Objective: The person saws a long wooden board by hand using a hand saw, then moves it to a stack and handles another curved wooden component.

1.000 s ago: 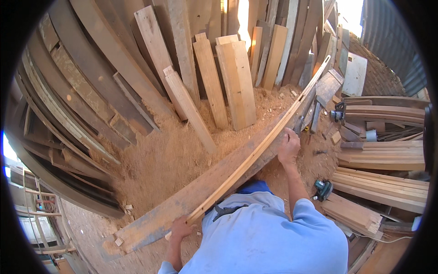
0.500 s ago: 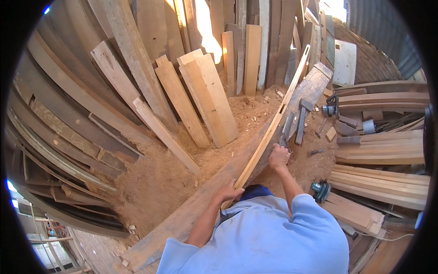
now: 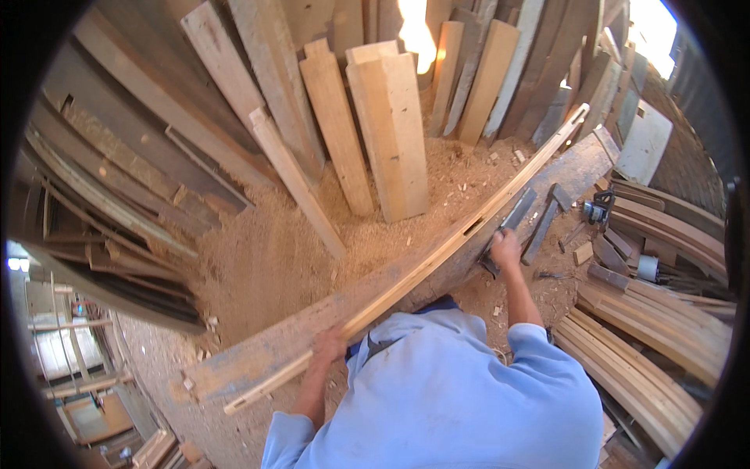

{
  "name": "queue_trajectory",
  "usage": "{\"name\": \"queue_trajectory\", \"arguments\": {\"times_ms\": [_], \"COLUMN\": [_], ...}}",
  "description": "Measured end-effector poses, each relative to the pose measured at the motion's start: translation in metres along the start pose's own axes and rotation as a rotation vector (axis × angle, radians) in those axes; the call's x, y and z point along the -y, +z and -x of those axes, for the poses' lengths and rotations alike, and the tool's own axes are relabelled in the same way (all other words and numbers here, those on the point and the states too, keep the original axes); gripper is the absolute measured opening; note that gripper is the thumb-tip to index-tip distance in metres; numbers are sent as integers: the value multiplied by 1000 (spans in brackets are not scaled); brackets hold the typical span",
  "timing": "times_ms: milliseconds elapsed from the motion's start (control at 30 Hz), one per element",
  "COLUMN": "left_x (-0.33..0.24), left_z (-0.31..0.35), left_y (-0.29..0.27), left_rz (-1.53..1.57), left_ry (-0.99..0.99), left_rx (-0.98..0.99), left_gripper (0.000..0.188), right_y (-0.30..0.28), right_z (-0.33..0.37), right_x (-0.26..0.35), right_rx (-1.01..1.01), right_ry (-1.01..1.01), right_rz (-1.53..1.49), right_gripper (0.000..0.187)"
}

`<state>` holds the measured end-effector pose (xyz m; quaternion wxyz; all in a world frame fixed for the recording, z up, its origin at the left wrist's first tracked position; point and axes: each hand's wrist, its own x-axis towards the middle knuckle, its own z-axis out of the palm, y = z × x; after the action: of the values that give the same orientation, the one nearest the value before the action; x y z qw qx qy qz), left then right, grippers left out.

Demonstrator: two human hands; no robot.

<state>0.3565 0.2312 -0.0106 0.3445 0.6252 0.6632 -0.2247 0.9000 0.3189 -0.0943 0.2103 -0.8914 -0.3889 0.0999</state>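
A long, pale wooden strip (image 3: 414, 273) runs diagonally over the wide, worn bench plank (image 3: 266, 352). It has a slot cut near its middle and another near its far end. My left hand (image 3: 328, 344), somewhat blurred, is closed around the strip towards its near left end. Right of the strip, my right hand (image 3: 506, 248) grips the rear of a dark hand plane (image 3: 519, 209), which lies along the plank with its front pointing away from me. A dark mallet (image 3: 541, 233) lies just right of the plane.
Boards (image 3: 387, 133) lean upright at the back over sawdust-covered ground (image 3: 258, 250). At the right lie a power tool (image 3: 597, 209), a small wood block (image 3: 583, 252), a grey cup (image 3: 648, 268) and stacked timber (image 3: 625, 375). More boards (image 3: 148, 180) curve along the left.
The view has turned and shifted, bringing the strip's near end into sight. My left hand has moved left with the strip, which lies more slanted across the plank. The right hand keeps the plane.
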Motion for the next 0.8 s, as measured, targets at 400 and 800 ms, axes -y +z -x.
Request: {"name": "queue_trajectory", "arguments": {"times_ms": [400,800], "left_x": [80,19], "left_z": [72,88], "left_y": [73,57], "left_rz": [8,119], "left_ry": [-84,-789], "left_rx": [-592,-521], "left_gripper": [73,79], "right_y": [49,53], "right_z": [-33,-45], "right_x": [68,34], "right_rx": [162,215], "right_ry": [687,693], "right_rz": [-871,-948], "right_gripper": [52,53]}}
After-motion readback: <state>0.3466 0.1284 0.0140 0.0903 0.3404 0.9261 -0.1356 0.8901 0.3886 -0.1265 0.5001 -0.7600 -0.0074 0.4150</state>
